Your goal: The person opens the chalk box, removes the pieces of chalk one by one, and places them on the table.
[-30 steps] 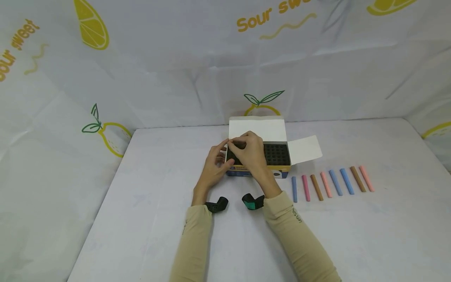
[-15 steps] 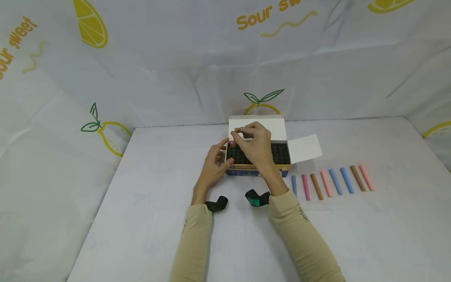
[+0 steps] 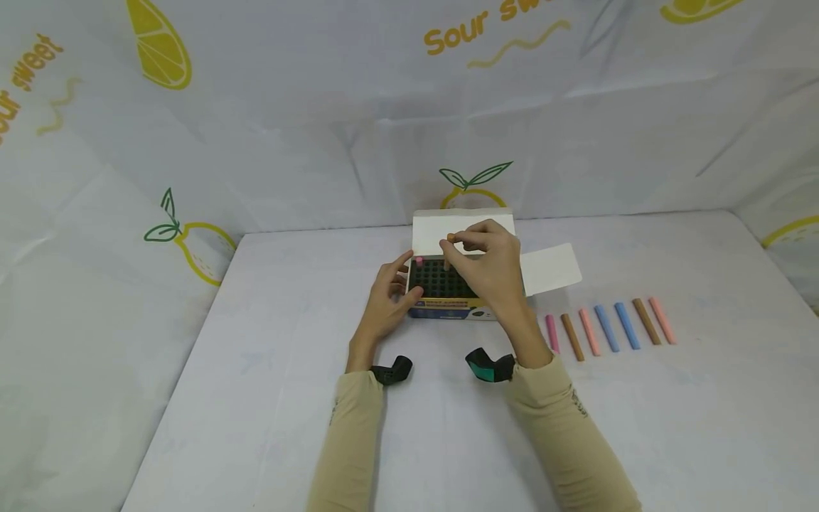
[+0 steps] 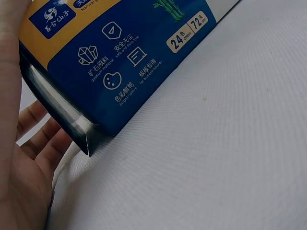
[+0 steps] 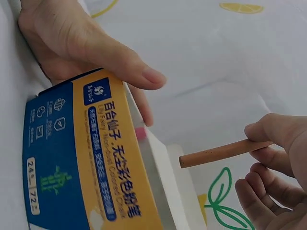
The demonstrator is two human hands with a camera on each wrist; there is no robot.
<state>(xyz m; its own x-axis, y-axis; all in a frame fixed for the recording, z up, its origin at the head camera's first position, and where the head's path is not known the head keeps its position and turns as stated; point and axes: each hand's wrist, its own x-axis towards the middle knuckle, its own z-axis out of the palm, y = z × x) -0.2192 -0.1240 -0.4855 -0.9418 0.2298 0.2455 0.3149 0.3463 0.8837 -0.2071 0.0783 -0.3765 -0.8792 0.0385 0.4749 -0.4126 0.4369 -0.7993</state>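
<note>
Two hands work at an open chalk box (image 3: pixel 448 307) on the white table (image 3: pixel 256 398). From the head view, the left hand (image 3: pixel 390 295) grips the box's left end, thumb on top and fingers round the side, while the right hand (image 3: pixel 489 267) pinches a brown chalk stick (image 3: pixel 450 239) just above the box's dark tray of holes. One pink chalk (image 3: pixel 419 261) stands in a hole at the tray's far left corner. Seven chalks (image 3: pixel 604 327) lie in a row on the table to the right of the box (one half hidden by the right wrist).

The right wrist view alone shows the brown stick's full length, pinched at one end, clear of the box. The left wrist view adds only the box's blue printed side, with the palm against its end.
</note>
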